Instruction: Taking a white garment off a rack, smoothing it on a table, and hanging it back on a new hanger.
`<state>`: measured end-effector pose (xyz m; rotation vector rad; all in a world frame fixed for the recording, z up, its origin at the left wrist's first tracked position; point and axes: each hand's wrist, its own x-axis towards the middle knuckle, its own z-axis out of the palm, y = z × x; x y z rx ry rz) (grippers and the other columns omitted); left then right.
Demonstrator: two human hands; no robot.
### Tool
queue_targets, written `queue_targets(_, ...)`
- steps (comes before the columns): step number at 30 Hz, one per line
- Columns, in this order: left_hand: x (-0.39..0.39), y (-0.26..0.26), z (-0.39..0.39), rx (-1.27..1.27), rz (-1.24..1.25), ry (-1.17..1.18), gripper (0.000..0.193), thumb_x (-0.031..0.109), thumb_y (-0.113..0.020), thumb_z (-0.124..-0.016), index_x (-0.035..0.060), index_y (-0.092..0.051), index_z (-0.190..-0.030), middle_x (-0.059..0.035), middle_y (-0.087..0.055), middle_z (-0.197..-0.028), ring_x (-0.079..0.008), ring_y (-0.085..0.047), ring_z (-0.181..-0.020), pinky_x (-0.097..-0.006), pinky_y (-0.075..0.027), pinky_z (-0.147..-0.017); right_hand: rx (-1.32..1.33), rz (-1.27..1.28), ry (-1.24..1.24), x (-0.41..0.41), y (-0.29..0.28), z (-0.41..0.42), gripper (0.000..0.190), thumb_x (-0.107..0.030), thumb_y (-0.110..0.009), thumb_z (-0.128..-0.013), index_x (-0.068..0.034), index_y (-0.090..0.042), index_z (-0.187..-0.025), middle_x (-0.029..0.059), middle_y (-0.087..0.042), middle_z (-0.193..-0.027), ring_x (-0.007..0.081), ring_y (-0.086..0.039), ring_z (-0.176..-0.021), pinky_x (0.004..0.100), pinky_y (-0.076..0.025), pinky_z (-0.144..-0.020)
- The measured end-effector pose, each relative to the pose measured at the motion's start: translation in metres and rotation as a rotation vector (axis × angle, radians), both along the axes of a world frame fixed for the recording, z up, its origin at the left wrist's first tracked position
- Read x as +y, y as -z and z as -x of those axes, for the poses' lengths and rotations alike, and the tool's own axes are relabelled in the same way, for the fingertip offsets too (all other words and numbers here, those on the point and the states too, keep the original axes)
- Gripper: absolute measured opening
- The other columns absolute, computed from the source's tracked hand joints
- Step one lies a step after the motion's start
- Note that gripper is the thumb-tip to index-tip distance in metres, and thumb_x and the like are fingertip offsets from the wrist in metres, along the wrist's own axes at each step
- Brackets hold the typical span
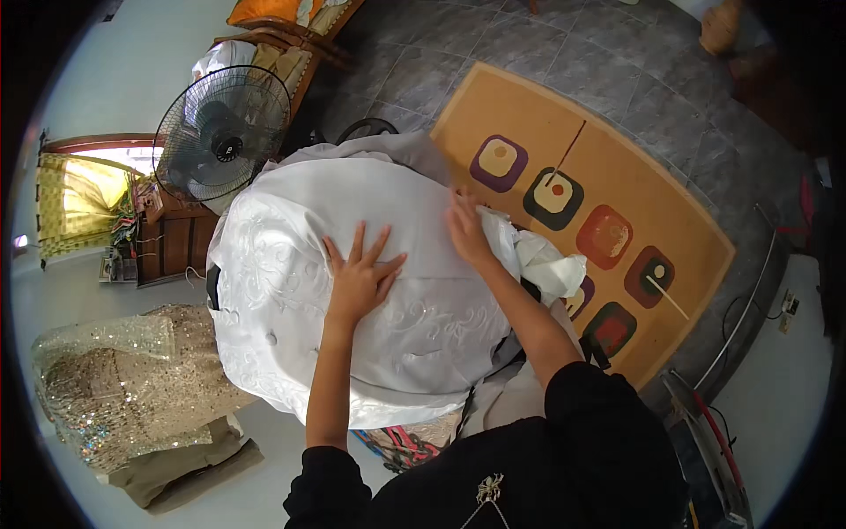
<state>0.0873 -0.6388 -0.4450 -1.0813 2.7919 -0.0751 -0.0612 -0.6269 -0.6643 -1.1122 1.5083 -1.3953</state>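
Observation:
White fabric with embroidered scrollwork [370,317] is spread in front of me over a rounded support, which it mostly hides. On its middle lies my left hand [360,274], palm down with spread fingers, holding nothing. My right hand [468,228] rests near the far right edge of the cloth; it is blurred, so its hold on the fabric cannot be told. Beside it, bunched white cloth [545,261] hangs off the right side. A small covered button [271,338] shows on the left part of the fabric.
A standing fan [225,142] is close behind the cloth at upper left. Sequined fabric [125,383] hangs at lower left. On the right, an orange rug with rounded squares [615,165] covers part of the grey tiled floor [595,59]. Colourful hangers [403,446] are below the cloth.

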Motion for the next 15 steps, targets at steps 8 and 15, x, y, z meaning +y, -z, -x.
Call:
queue_targets(8,-0.004,-0.015,0.024,0.235,-0.227,0.105,0.035,0.027,-0.065,-0.074,0.0264,-0.063,-0.109,-0.0013,-0.037,-0.138,-0.0387,-0.018,-0.132,-0.0716,-0.003,-0.094,-0.019,-0.638,-0.009,0.069,0.128,0.026,0.049,-0.037,-0.030,-0.093,-0.012,-0.034,-0.134,0.0147,-0.025,-0.142,0.0374,-0.023,-0.129,0.0467,-0.018,-0.105)
queue_targets(15,-0.006,-0.001,-0.004,-0.046,0.094,-0.037,0.035,0.034,-0.057,-0.080,0.0188,-0.060,-0.112,-0.0024,-0.031,-0.141,-0.0318,-0.020,-0.132,-0.0693,-0.005,-0.096,0.204,-0.111,0.005,-0.009,0.012,-0.003,0.053,-0.038,-0.041,-0.090,-0.012,-0.033,-0.135,0.0242,-0.024,-0.140,0.0389,-0.016,-0.132,0.0471,-0.015,-0.106)
